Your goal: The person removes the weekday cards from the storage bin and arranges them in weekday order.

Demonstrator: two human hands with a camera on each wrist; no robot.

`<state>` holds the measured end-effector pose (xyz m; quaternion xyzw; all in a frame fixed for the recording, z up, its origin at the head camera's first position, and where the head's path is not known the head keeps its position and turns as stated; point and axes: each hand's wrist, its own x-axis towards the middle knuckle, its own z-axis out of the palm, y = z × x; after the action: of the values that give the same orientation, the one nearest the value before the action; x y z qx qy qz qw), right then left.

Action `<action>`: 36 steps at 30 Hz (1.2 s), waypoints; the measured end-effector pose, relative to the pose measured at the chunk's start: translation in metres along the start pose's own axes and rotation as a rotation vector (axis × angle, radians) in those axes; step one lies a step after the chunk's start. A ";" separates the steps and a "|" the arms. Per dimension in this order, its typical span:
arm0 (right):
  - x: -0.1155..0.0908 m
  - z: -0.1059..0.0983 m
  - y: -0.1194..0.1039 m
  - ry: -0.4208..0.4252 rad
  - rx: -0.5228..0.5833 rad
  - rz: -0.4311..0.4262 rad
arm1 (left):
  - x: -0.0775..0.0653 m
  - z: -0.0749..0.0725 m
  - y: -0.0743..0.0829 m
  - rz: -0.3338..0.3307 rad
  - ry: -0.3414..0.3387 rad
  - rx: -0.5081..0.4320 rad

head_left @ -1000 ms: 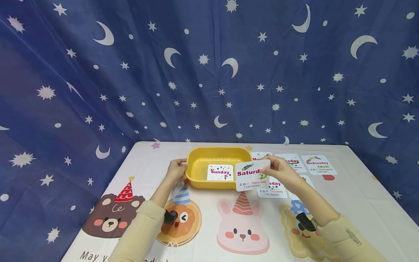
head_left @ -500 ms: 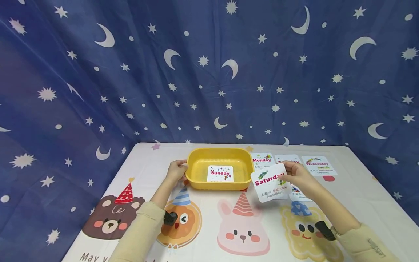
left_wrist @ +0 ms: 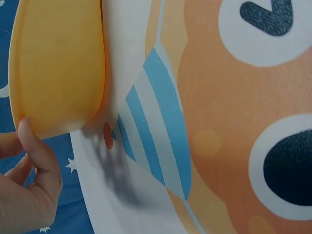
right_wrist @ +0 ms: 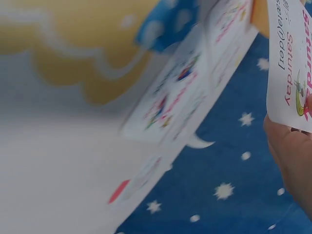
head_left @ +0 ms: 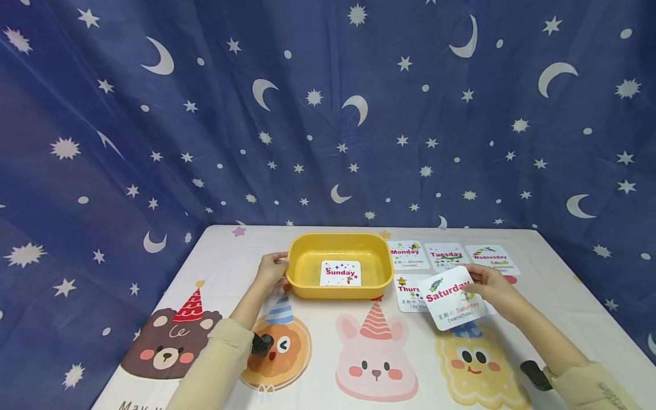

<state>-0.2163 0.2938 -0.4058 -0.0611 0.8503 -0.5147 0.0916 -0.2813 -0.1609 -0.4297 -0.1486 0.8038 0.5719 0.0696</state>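
My left hand pinches the left rim of a yellow plastic basin, thumb over the edge; the left wrist view shows the thumb against its wall. Inside the basin lies a Sunday card. Between thumb and fingers my right hand holds a Saturday card, tilted and raised above the table. Under it, a Thursday card is partly covered and another card is mostly hidden. Behind these lie a Monday card, a Tuesday card and a Wednesday card.
The white tablecloth carries printed animal and biscuit figures, among them a pink rabbit and a brown bear. A dark blue curtain with moons and stars hangs behind and at the sides of the table.
My right hand has carried the Saturday card from beside the basin's front right corner rightward, over the lower row of cards. My left hand and the basin stay in place.
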 end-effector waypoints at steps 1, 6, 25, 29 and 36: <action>0.000 -0.004 0.004 0.001 0.009 0.001 | 0.000 0.000 0.000 -0.003 0.001 0.002; -0.003 -0.021 0.020 0.033 0.035 0.020 | 0.003 -0.001 0.002 -0.011 0.013 0.005; -0.003 -0.102 0.130 0.276 -0.128 0.245 | 0.001 -0.003 0.003 0.018 0.001 -0.003; 0.005 -0.118 0.174 0.314 -0.226 0.237 | 0.000 -0.004 0.004 0.010 -0.001 0.004; -0.010 -0.122 0.136 0.279 -0.266 0.318 | 0.000 -0.004 0.004 0.013 0.006 -0.005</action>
<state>-0.2345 0.4638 -0.4702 0.1335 0.9139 -0.3808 0.0445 -0.2828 -0.1632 -0.4245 -0.1453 0.8036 0.5737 0.0633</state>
